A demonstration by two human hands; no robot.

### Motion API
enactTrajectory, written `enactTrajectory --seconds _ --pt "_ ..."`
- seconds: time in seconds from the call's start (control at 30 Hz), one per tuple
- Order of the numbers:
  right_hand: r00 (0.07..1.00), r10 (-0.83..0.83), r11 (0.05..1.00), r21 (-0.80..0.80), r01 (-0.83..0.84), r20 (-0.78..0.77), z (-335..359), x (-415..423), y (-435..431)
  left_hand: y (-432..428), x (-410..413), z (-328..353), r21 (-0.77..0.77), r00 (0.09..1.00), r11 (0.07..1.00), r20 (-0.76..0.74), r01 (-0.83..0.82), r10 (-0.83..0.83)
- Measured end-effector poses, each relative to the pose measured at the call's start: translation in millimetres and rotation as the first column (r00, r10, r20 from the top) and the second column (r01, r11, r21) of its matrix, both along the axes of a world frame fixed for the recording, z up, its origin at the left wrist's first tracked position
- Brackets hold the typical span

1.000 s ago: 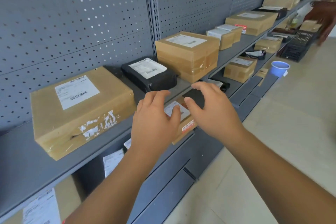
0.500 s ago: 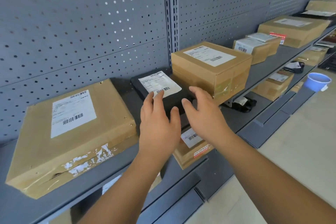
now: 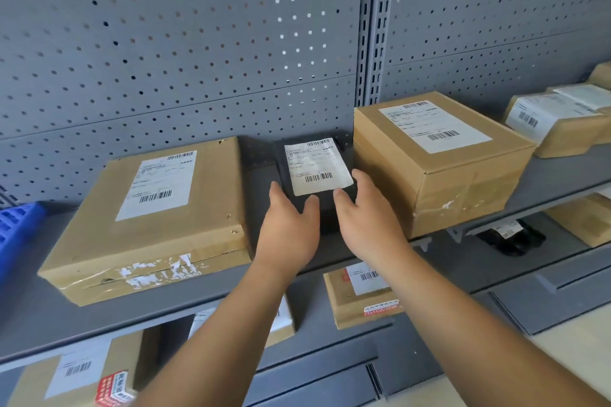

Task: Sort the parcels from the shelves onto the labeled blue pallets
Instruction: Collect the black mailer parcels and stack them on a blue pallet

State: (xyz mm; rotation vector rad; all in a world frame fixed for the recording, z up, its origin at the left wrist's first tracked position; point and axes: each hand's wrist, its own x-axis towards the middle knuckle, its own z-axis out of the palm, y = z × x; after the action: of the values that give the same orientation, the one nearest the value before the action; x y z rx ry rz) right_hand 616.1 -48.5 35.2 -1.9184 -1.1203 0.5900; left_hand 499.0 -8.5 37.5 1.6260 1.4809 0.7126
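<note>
A black parcel [image 3: 315, 168] with a white shipping label lies on the grey upper shelf [image 3: 39, 317], between a flat brown box [image 3: 155, 218] on its left and a taller brown box [image 3: 436, 158] on its right. My left hand [image 3: 289, 228] reaches its near left corner with straight fingers. My right hand [image 3: 363, 218] comes to its near right side, fingers extended and thumb spread. Both hands are at the parcel's front edge; a firm hold is not evident.
More labelled brown boxes [image 3: 555, 122] stand further right on the upper shelf. On the lower shelf sit a small brown box [image 3: 360, 294], a black bag [image 3: 509, 236] and other cartons [image 3: 76, 373]. A blue plastic crate [image 3: 16, 228] shows at the left edge.
Both hands have moved forward and up to the black parcel's near edge. The view has closed in on the shelf and swung left.
</note>
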Motion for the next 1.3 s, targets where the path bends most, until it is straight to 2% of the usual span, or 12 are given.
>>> enactTrajectory --seconds 0.17,0.43,0.63,0.83,1.1,1.3 --pt "1.000 0.003 0.999 -0.052 -0.004 -0.025 -0.1 4.2 1.0 0.4 3.0 0.2 -0.039 1.000 0.999 -0.016 -0.019 0.018" --pt "0.995 0.024 1.000 -0.008 -0.025 -0.092 3.2 7.4 -9.1 -19.0 5.2 5.1 -0.013 0.995 0.998 0.071 -0.068 0.069" --pt "0.986 0.026 0.991 0.137 -0.003 -0.164 19.9 11.0 -28.9 -41.4 7.5 21.3 0.042 0.980 0.994 0.178 -0.096 0.087" --pt "0.959 0.118 0.960 0.275 -0.044 -0.259 35.3 13.4 -48.4 -61.8 3.0 37.0 0.145 0.961 0.983 0.268 -0.117 0.074" --pt "0.944 0.207 0.931 0.349 -0.109 -0.257 44.3 -19.3 -59.1 -84.8 -36.6 53.0 0.234 0.942 0.954 0.319 -0.188 0.107" --pt "0.924 0.299 0.902 0.387 -0.192 -0.239 49.9 -76.9 -59.8 -96.6 -96.5 56.7 0.239 0.921 0.938 0.356 -0.252 0.157"
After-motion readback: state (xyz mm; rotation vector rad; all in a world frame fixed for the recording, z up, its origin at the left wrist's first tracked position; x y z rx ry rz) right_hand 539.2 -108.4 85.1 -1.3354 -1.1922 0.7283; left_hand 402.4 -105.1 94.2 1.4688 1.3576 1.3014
